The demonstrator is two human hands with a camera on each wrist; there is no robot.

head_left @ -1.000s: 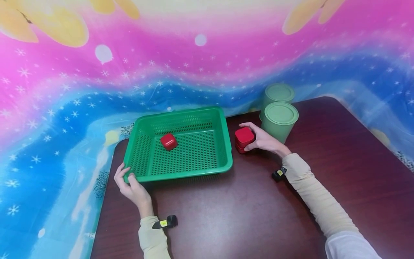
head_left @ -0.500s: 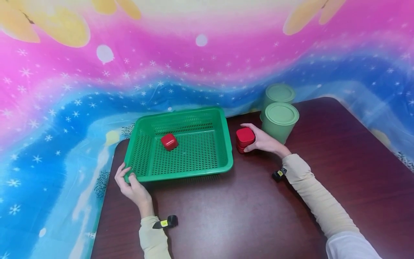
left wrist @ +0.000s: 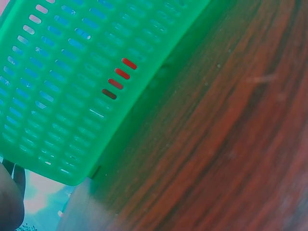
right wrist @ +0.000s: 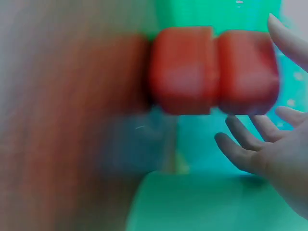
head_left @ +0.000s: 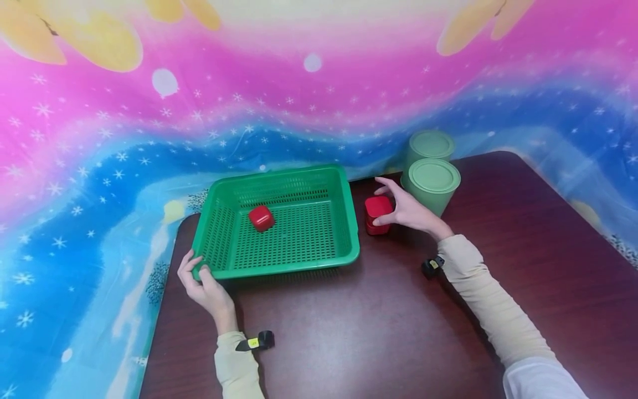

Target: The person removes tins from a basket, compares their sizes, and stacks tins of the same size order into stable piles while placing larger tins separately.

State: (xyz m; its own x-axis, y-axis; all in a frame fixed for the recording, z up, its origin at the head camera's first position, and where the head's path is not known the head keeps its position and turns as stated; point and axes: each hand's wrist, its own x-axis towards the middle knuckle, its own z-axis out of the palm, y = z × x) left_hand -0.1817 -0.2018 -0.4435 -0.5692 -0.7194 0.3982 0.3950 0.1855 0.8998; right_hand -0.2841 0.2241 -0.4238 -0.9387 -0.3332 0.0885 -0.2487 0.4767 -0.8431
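My left hand (head_left: 204, 288) grips the near left corner of a green perforated plastic basket (head_left: 279, 272), thumb and fingers at its rim. Inside the basket lies one small red box (head_left: 261, 218) with rounded corners. Right of the basket, two similar red boxes stand stacked, the upper box (head_left: 379, 205) on the lower box (head_left: 377, 229). My right hand (head_left: 411, 211) is spread around the upper box, its fingers lifted away from the far side. In the right wrist view, the stack's upper box (right wrist: 248, 72) lies between the thumb and the loosely extended fingers.
Two pale green lidded canisters, a near canister (head_left: 431, 188) and a far canister (head_left: 431, 143), stand just behind my right hand. The dark wooden table (head_left: 349, 332) ends at a patterned cloth backdrop (head_left: 279, 111) close behind the basket.
My right hand has loosened its hold on the stacked red boxes; its fingers have spread and risen. The stack stays in place. My left hand keeps its place at the basket corner.
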